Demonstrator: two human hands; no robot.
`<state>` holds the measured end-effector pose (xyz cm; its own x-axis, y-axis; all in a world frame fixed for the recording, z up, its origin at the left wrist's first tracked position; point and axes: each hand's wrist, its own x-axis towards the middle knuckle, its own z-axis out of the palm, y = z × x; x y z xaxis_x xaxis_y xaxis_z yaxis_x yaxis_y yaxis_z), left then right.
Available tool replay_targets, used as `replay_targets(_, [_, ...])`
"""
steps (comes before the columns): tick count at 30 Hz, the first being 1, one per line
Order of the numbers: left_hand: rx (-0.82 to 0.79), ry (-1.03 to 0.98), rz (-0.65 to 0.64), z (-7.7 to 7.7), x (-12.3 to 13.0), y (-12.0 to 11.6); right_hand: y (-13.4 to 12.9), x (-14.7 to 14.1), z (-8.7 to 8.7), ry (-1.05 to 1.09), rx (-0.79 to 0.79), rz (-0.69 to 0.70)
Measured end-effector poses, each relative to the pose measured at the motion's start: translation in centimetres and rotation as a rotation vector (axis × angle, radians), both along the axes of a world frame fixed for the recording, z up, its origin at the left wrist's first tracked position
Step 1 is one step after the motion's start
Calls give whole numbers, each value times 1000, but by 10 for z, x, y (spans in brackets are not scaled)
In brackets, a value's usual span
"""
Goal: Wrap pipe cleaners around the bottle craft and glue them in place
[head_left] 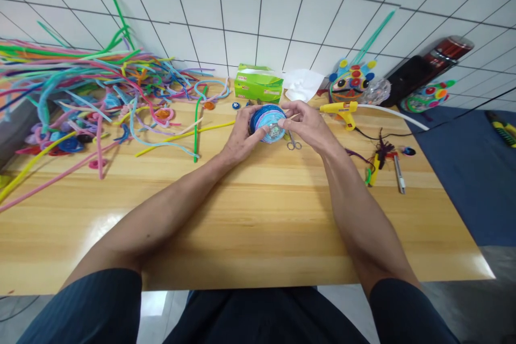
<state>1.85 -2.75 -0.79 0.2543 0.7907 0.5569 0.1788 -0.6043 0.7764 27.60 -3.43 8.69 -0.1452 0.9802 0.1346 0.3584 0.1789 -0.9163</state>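
Between my hands is a round craft piece (pixel 274 120), wound in rings of dark blue, purple and light blue pipe cleaner, with a clear, shiny centre that looks like plastic. My left hand (pixel 243 131) is wrapped round its left side, thumb lying across the front near the middle. On the right side, my right hand (pixel 305 122) grips the edge between thumb and fingers. Small scissors (pixel 294 143) lie on the table just below my right hand. What the fingertips behind the piece touch is hidden.
Loose pipe cleaners (pixel 100 75) heap up at the left. Behind my hands stand a green tissue box (pixel 258 86) and white tissue (pixel 302 84). At the right are a yellow glue gun (pixel 341 112), decorated crafts (pixel 351 81), a dark red flask (pixel 443 59) and a marker (pixel 399 174).
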Motion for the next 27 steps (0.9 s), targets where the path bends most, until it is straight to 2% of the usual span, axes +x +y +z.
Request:
replay_targets(11, [-5,-18,-4,-3,-1,1,-1,-13,-4,147,-69,-36])
replay_targets(27, [5,-20,-41,-7,-3,8,-3,-16,-2,127,-84,-36])
